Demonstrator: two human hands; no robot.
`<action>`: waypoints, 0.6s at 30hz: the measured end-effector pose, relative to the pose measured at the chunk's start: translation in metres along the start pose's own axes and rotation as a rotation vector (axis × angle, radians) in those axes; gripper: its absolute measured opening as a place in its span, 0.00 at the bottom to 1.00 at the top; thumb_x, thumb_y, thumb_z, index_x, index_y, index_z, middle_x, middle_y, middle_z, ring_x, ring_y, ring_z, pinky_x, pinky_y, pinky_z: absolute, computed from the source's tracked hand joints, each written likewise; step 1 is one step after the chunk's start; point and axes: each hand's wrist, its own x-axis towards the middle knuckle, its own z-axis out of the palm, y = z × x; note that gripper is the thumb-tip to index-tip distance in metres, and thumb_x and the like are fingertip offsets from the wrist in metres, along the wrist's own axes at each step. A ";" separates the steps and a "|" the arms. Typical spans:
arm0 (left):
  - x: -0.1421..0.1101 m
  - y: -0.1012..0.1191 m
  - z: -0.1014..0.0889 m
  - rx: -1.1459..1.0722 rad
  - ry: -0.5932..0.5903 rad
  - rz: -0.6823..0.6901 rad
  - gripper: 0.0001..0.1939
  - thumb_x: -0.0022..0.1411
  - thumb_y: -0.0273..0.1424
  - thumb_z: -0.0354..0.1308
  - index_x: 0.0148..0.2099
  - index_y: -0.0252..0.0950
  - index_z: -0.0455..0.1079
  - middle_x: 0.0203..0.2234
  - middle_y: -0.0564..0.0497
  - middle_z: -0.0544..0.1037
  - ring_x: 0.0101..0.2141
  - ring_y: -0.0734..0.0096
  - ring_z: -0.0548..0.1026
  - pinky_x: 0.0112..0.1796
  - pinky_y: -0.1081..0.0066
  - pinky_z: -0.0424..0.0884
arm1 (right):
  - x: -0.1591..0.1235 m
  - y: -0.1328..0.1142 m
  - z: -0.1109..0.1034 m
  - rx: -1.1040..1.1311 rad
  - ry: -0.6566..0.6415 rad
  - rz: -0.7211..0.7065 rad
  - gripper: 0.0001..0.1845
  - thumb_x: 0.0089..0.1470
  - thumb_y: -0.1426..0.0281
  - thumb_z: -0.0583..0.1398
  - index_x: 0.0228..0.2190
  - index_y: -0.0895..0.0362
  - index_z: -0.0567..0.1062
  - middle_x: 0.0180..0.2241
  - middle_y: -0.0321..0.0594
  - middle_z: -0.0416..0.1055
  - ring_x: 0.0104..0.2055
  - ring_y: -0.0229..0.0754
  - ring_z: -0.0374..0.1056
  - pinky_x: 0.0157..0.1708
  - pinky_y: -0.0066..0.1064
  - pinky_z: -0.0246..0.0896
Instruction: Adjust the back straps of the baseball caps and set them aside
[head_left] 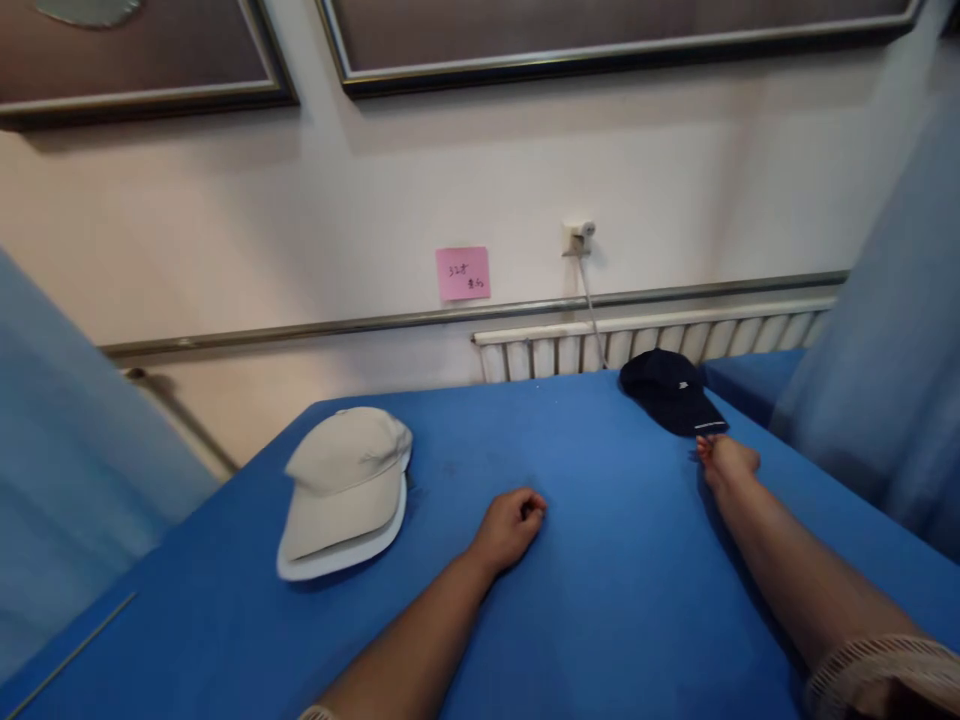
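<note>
At the far right of the blue-covered surface lies a dark navy baseball cap, with a small light mark on its front and light lettering along the brim. My right hand reaches out to it, fingers pinched at the edge of the brim. My left hand rests on the blue surface near the middle, its fingers curled in with nothing visible in them. To its left sits a cream baseball cap, stacked on a white cap whose brim shows underneath.
The blue-covered surface reaches back to a wall with a pink note, a plugged socket, a rail and a radiator. Blue curtains hang at the left and right. A thin stick lies front left.
</note>
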 end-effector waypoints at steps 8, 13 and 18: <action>-0.014 0.008 0.004 0.071 0.023 0.036 0.10 0.57 0.26 0.51 0.38 0.37 0.72 0.33 0.48 0.78 0.34 0.67 0.72 0.38 0.68 0.68 | -0.159 0.076 0.031 -0.106 -0.225 0.113 0.11 0.40 0.81 0.61 0.28 0.56 0.70 0.21 0.34 0.69 0.23 0.36 0.68 0.19 0.23 0.63; -0.033 0.012 -0.060 0.183 0.512 -0.027 0.13 0.61 0.26 0.48 0.47 0.36 0.68 0.42 0.45 0.75 0.38 0.67 0.73 0.43 0.66 0.68 | -0.253 0.120 0.043 -0.321 -0.720 0.221 0.16 0.40 0.80 0.63 0.34 0.56 0.73 0.26 0.36 0.74 0.24 0.35 0.69 0.22 0.22 0.62; -0.087 -0.004 -0.134 0.452 0.842 -0.091 0.14 0.61 0.29 0.49 0.48 0.35 0.67 0.43 0.44 0.74 0.43 0.61 0.72 0.48 0.63 0.67 | -0.241 0.109 0.036 -0.405 -1.045 0.242 0.11 0.44 0.74 0.65 0.33 0.58 0.74 0.27 0.38 0.74 0.24 0.35 0.68 0.22 0.24 0.60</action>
